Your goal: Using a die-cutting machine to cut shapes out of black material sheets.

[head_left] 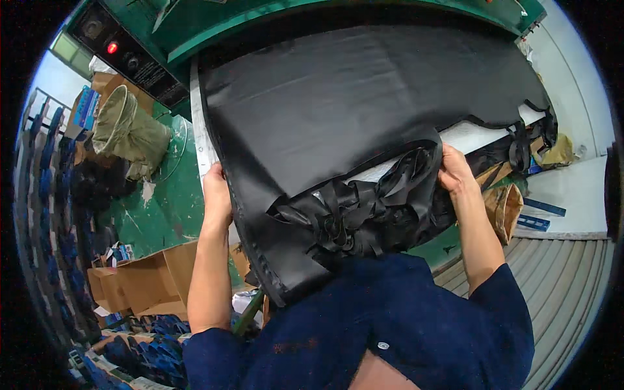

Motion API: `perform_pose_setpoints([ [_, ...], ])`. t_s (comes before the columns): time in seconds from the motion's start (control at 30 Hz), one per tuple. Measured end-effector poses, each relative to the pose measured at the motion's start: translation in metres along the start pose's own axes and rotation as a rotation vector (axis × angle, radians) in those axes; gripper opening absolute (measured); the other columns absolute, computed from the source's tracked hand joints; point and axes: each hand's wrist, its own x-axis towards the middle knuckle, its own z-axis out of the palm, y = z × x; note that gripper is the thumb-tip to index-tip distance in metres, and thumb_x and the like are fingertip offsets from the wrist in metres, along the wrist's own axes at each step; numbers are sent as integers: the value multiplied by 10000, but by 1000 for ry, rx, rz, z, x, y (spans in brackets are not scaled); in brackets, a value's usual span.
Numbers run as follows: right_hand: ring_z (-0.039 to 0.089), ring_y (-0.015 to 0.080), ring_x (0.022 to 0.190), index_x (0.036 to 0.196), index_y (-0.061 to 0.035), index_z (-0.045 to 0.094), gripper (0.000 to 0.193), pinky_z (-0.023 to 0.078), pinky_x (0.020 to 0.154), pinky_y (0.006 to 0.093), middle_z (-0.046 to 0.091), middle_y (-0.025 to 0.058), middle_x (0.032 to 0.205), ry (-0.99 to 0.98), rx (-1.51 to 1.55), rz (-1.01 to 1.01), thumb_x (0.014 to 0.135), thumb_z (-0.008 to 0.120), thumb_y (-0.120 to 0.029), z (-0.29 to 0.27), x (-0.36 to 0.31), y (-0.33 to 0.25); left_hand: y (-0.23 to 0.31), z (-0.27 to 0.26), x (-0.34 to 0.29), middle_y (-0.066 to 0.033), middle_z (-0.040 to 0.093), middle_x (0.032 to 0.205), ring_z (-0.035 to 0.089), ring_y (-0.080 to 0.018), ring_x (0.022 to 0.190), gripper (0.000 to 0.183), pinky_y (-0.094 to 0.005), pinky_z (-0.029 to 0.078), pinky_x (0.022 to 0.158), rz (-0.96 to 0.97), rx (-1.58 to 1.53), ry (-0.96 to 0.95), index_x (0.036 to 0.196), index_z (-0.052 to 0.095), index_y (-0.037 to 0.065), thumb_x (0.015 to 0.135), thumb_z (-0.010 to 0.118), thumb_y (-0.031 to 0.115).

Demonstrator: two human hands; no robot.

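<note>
A wide, smooth black sheet (325, 104), like leather or vinyl, lies over a pale work surface under a green machine. My left hand (218, 192) grips its left edge, with the fingertips partly hidden behind the material. On the right, my right hand (457, 170) is closed around the sheet's ragged near edge, beside a torn-looking gap that shows white beneath. Between my arms a tangle of cut black strips (344, 221) sags toward my body. The sheet's near left corner hangs down by my dark blue shirt.
The green machine (273, 29) spans the far side, with a black control panel (123, 52) and lit red lamp at its left. A fabric sack (130, 127) and cardboard box (140, 279) stand on the green floor. Racks of blue and black pieces (49, 195) line the left.
</note>
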Motion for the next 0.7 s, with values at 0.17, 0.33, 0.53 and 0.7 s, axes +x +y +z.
perform_pose_setpoints([
  [0.17, 684, 171, 879, 1065, -24, 664, 180, 576, 781, 317, 716, 76, 1009, -10, -31, -29, 970, 619, -170, -5, 2, -1, 9, -4, 1, -72, 681, 859, 613, -144, 732, 171, -305, 507, 674, -76, -273, -111, 979, 633, -55, 863, 638, 71],
  [0.33, 675, 167, 894, 1104, -4, 656, 214, 561, 789, 302, 707, 75, 1034, -19, -161, -13, 971, 601, -163, -2, 1, -10, 21, 21, -10, -62, 643, 907, 591, -126, 810, 329, -266, 505, 754, -80, -56, 131, 1104, 566, -49, 833, 717, 61],
  [0.53, 671, 173, 900, 1119, -1, 654, 221, 550, 818, 310, 704, 79, 1035, -40, -189, -16, 952, 612, -139, 6, -2, -10, 10, 9, -14, -38, 652, 877, 605, -114, 761, 216, -261, 516, 644, -203, -143, 25, 1056, 617, -38, 851, 668, 11],
  [0.7, 656, 149, 864, 1074, -25, 665, 185, 541, 802, 309, 700, 47, 975, -7, -226, 2, 948, 622, -153, 3, -5, -13, 23, 17, -25, -40, 668, 828, 616, -124, 685, 115, -283, 520, 598, -367, -383, 38, 960, 669, -11, 914, 569, 20],
])
